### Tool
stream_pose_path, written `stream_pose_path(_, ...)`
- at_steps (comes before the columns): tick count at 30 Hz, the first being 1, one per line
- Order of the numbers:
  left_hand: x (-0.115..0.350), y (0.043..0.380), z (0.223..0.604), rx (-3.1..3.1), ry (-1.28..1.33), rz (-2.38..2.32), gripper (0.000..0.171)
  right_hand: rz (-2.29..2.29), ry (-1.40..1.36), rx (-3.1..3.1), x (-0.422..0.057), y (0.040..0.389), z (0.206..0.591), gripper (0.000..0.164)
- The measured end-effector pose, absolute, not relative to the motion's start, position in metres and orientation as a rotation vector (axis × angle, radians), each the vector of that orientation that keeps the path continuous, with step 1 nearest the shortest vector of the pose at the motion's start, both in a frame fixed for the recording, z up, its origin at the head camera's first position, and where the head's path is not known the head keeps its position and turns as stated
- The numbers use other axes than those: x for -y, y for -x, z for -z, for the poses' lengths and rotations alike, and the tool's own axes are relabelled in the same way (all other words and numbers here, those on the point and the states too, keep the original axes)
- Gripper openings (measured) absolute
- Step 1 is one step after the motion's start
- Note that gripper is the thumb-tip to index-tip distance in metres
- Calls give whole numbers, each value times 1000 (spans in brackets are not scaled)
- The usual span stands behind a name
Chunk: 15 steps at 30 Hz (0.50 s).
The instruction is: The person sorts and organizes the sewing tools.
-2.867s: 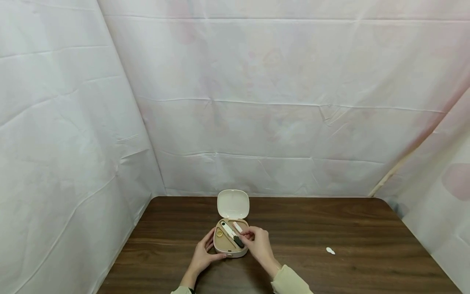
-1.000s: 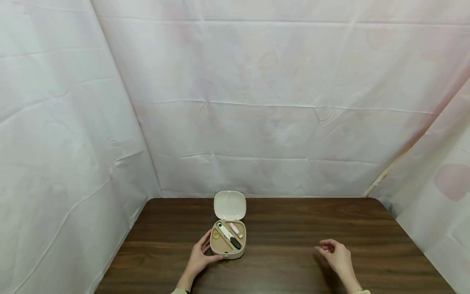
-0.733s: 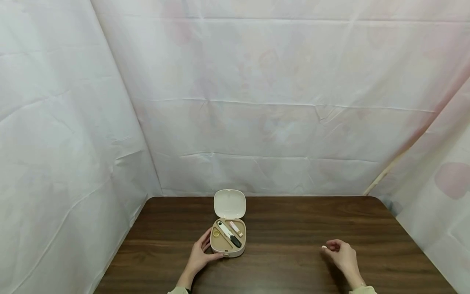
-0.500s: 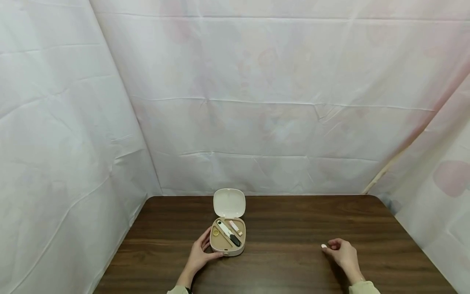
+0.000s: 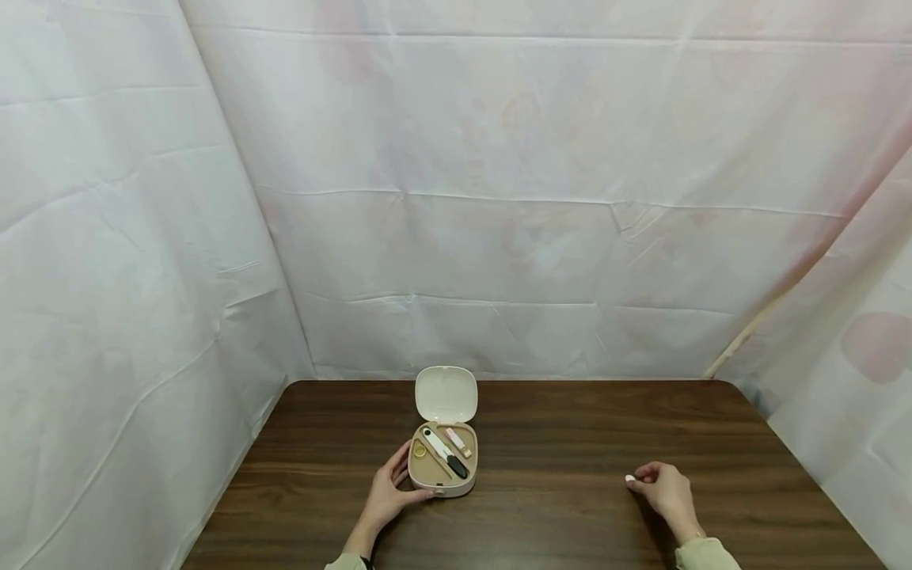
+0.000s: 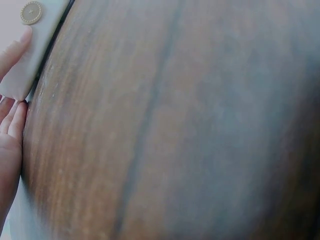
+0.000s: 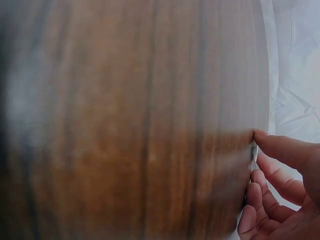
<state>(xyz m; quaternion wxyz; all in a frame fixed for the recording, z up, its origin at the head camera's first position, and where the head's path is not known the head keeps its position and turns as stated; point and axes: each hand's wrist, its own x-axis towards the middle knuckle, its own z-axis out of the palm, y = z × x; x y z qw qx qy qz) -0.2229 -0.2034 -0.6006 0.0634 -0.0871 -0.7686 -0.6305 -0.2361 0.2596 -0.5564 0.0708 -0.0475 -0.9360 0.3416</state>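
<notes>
A cream storage box [image 5: 456,491] stands with its white lid [image 5: 446,393] raised behind it. My left hand [image 5: 388,495] holds it at the front left corner, the thumb close to the round clasp [image 6: 31,12]. Inside the box's tan tray lie white-and-black thread snips [image 5: 445,453], set diagonally. A gold ring [image 5: 419,451] is to their left, a small pink-and-white tube [image 5: 457,442] to their right. Well to the right of the box, my right hand [image 5: 664,487] pinches a small flat white piece [image 5: 629,478] between thumb and forefinger, low over the table; the fingers partly hide it.
The dark wood-grain table [image 5: 541,451] runs back to a white cloth wall [image 5: 527,237]. More cloth hangs down its left [image 5: 135,317] and right sides.
My right hand has left the pink-and-white tube in the tray, moved right and picked up the white piece from the table. The left hand keeps its hold on the box.
</notes>
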Motion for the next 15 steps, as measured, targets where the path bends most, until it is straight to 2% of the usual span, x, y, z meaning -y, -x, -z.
stream_pose_path(15, 204, 222, 603, 2294, 391, 1792, 90, -1049, 134, 2833, -257, 235, 552, 13)
